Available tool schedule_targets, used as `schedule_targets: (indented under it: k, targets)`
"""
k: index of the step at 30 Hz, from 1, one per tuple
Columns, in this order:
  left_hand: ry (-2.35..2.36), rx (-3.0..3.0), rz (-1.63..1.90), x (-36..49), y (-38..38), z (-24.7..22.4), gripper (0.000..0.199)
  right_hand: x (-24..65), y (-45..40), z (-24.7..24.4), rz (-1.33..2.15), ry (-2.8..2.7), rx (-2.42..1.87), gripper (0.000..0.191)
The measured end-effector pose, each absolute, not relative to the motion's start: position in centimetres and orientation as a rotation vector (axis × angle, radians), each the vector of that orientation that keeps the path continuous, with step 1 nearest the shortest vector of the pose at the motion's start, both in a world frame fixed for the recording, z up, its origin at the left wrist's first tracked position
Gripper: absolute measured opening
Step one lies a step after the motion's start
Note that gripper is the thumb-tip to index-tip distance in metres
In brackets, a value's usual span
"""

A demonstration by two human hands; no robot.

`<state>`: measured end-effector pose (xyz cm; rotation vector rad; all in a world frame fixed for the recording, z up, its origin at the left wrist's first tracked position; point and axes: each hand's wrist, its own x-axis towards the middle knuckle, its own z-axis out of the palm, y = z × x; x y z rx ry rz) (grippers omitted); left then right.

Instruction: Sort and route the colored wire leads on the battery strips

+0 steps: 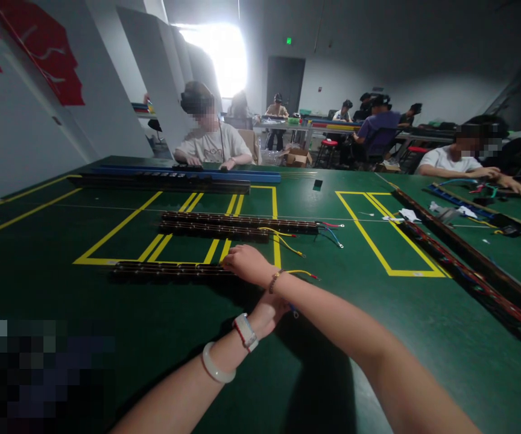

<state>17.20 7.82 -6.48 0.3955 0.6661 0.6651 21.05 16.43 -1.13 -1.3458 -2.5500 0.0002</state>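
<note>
Head view: I can't tell whether my right hand [249,265] or left hand [269,310] grips; the near strip [170,272] looks stiff, best held mid-length.

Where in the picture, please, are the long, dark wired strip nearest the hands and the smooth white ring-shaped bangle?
Long, dark wired strip [172,271]: head view, around the middle of its visible length.
Smooth white ring-shaped bangle [210,366]: head view, on the lower-left curve of its band.

Open tabletop [355,283] rightward, beyond jutting wires [300,272]
</note>
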Motion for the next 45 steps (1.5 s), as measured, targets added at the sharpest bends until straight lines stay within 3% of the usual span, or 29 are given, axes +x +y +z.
schedule_targets:
  k: [7,12,18,23,28,36,45]
  targets:
    - [0.692,0.401,0.671,18.0,8.2,-7.7,0.026,22.1,17.0,-3.1,0.101,-2.584,-1.268,0.023]
    - [0.576,0.483,0.668,18.1,8.2,-8.3,0.02,24.3,14.5,-2.0,0.126,-2.43,-1.256,0.04]
    - [0.556,0.583,0.598,17.9,8.1,-8.2,0.012,29.9,9.3,-0.9,0.119,-2.067,-1.433,0.03]
    - [0.641,0.732,0.506,17.5,8.2,-7.1,0.015,34.1,4.8,-4.8,-0.075,-1.895,-1.649,0.025]
    - [0.822,1.06,0.305,16.3,9.5,-6.0,0.024,35.0,3.1,-8.3,-0.181,-1.908,-1.748,0.026]
    - [1.005,1.636,-0.09,14.6,10.4,-3.5,0.046,34.9,3.9,-8.4,-0.02,-1.918,-1.771,0.03]
    - [1.191,2.484,-0.166,14.9,9.0,-3.3,0.039,35.0,3.8,-8.9,0.034,-1.911,-1.772,0.03]
